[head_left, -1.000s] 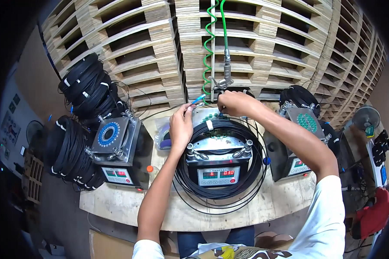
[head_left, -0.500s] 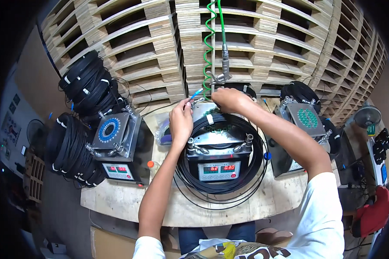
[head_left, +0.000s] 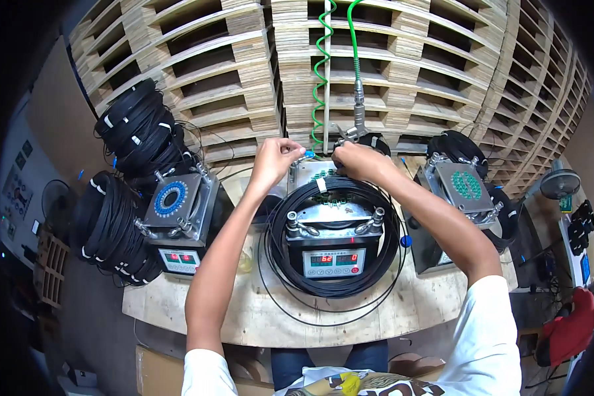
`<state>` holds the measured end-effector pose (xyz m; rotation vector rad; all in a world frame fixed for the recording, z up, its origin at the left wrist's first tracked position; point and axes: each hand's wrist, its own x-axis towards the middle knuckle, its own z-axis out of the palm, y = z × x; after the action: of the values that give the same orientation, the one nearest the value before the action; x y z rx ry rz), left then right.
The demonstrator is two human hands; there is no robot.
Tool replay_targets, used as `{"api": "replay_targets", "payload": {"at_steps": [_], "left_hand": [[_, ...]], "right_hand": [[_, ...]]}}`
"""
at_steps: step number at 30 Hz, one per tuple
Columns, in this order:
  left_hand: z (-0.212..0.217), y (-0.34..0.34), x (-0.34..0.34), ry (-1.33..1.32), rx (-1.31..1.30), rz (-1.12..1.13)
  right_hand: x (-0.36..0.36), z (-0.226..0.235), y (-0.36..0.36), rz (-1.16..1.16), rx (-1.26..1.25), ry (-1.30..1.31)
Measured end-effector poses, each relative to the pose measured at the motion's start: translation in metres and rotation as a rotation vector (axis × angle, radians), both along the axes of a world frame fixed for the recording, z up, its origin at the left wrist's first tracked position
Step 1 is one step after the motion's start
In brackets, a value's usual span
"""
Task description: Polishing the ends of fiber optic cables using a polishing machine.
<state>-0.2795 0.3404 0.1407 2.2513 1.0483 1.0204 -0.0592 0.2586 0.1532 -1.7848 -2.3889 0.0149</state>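
My left hand [head_left: 278, 161] is behind the middle machine's left side, thumb and fingers pinched on a small blue piece [head_left: 308, 155]. My right hand [head_left: 358, 160] is closed close by on the right, knuckles up; its fingertips and whatever they hold are hidden. Just beyond it hangs a metal air gun [head_left: 352, 134] on a green hose; whether the hand touches it I cannot tell. Between my forearms a coil of black cable [head_left: 376, 280] with a white tie hangs around the middle machine [head_left: 333, 263], which has a metal top plate and a lit red display.
Similar machines stand at left [head_left: 178, 221], with a blue ring on top, and at right [head_left: 465, 191], with green pieces. Black cable coils [head_left: 105, 224] are piled on the left. Wooden pallets [head_left: 211, 72] rise behind the table [head_left: 244, 323]. A blue cap [head_left: 406, 241] lies right of the coil.
My left hand has moved up and away, its blue piece now lower and nearly level. My right hand and the air gun have shifted right and slightly down. The middle display reads differently.
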Motion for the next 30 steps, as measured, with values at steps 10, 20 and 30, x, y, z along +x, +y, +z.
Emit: {"api": "replay_targets", "payload": {"at_steps": [10,20,30], "left_hand": [[0.013,-0.016,0.017,0.383,0.117,-0.119],[0.032,-0.026,0.052,0.791,0.509,-0.224],[0.022,-0.011,0.072,0.844,0.489,-0.286]], "right_hand": [[0.014,-0.031,-0.005,0.051,0.14,0.424],[0.021,-0.038,-0.006,-0.035,0.09,0.539],[0.029,-0.04,-0.022,-0.035,0.09,0.631]]}}
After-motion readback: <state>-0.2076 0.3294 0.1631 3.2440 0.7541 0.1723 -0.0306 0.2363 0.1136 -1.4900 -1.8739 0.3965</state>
